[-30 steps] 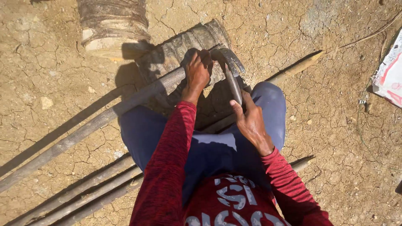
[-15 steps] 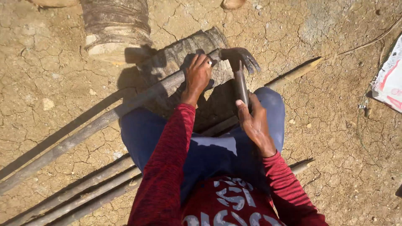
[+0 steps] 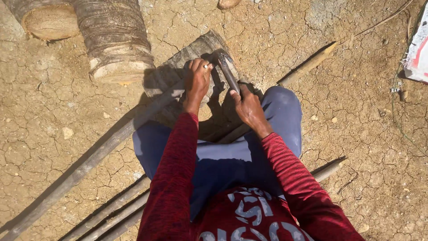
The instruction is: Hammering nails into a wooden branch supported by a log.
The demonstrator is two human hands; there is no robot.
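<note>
I squat over a short log block (image 3: pixel 187 62) lying on cracked dry earth. My left hand (image 3: pixel 197 79) grips the end of a long grey pole (image 3: pixel 102 149) and presses it onto the block. My right hand (image 3: pixel 248 107) is closed around the handle of a hammer (image 3: pixel 226 71), whose dark head rests low on the block, right beside my left fingers. The pole runs from the block down to the lower left corner.
Two thick cut logs (image 3: pixel 116 40) lie at the top left. Several more poles (image 3: pixel 113 214) lie under my legs at the bottom left, another stick (image 3: pixel 307 67) points to the upper right. A white and red bag (image 3: pixel 417 49) sits at the right edge.
The hammer head has come down from its raised position onto the block beside my left hand. The view has shifted, bringing the logs at the top left more into sight.
</note>
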